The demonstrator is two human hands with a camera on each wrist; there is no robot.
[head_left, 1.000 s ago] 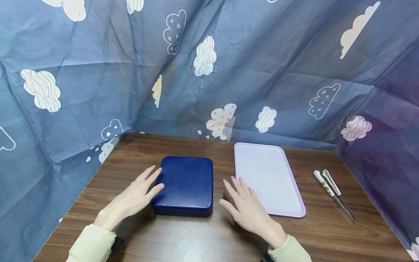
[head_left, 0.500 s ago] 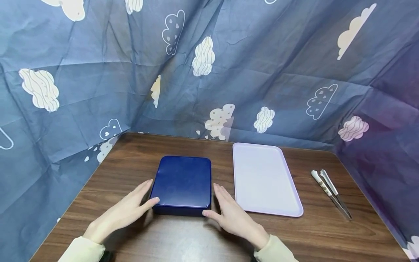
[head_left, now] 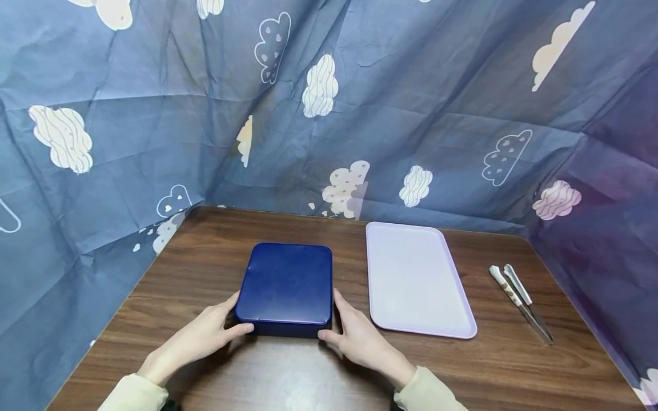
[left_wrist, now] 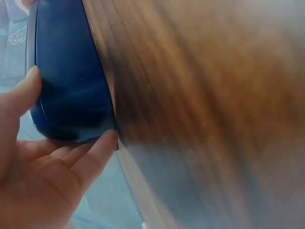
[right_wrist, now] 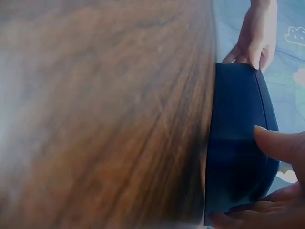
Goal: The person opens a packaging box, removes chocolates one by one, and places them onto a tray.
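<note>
A dark blue lidded box (head_left: 285, 282) sits flat on the wooden table in the head view. My left hand (head_left: 203, 332) grips its near left corner, thumb on the front face and fingers along the side. Mirroring it, my right hand (head_left: 362, 341) holds the near right corner. In the left wrist view the thumb tip touches the box (left_wrist: 71, 81) close to the lid seam, with fingertips low at its base. The right wrist view shows the right thumb against the box wall (right_wrist: 233, 143) and the fingers around its end, partly hidden.
A pale lilac tray (head_left: 421, 279) lies to the right of the box. Further right are two slim utensils with white handles (head_left: 506, 285) and metal ends, side by side. A blue cloud-print curtain (head_left: 380, 142) stands behind the wooden table (head_left: 288, 377).
Both hands have come down and inward from around the box to its near corners, where they now grip it. The box, tray and utensils stay in place.
</note>
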